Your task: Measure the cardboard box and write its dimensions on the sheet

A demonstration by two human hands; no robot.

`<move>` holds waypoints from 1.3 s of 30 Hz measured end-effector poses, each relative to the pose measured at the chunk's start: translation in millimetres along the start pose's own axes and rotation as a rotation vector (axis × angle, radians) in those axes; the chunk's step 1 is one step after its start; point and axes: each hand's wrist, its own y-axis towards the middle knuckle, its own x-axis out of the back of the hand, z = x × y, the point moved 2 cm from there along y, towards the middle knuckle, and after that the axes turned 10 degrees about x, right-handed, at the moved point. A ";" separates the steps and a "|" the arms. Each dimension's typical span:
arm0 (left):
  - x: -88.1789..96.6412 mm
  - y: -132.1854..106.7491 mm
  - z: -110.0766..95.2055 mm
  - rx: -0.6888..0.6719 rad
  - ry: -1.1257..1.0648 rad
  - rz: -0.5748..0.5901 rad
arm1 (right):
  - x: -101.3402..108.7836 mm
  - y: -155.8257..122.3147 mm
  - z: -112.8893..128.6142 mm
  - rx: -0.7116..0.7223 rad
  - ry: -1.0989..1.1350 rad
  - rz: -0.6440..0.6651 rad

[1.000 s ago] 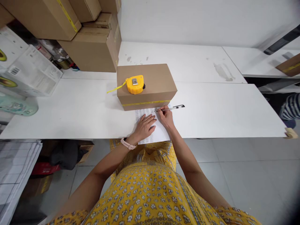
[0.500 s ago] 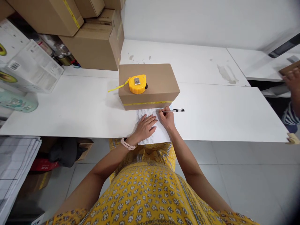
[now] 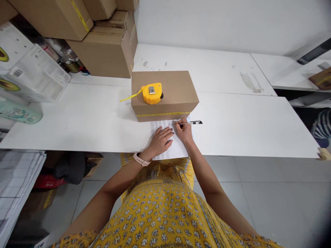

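A printed sheet of paper (image 3: 178,148) lies at the near edge of the white table (image 3: 82,117). My left hand (image 3: 160,140) rests flat on the sheet, fingers spread. My right hand (image 3: 184,131) is closed round a pen (image 3: 192,122) whose tip touches the top of the sheet. Just behind the sheet stands a brown cardboard box (image 3: 176,91) with a strip of yellow tape. On the box lies a yellow tape measure (image 3: 152,93), a short length of its blade sticking out to the left.
Large cardboard boxes (image 3: 103,51) and white cartons (image 3: 33,74) are stacked at the back left. A second white table (image 3: 207,69) stands behind. At the far right edge another person's striped sleeve (image 3: 322,125) shows. Stacked sheets (image 3: 15,179) sit low on the left.
My right hand and pen have shifted slightly across the top of the sheet. Another person's hand at the far right edge has gone from sight. The left hand stays put.
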 end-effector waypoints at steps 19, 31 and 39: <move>-1.5 -0.3 1.4 -0.003 -0.015 0.006 | 0.5 -0.1 -2.9 -0.028 -0.008 -0.023; 1.3 0.5 -0.4 0.019 -0.023 0.032 | 1.6 -0.8 -2.3 -0.043 -0.009 -0.017; -0.3 -0.3 0.9 0.019 -0.024 0.030 | 0.5 -0.1 -7.2 -0.025 -0.012 -0.055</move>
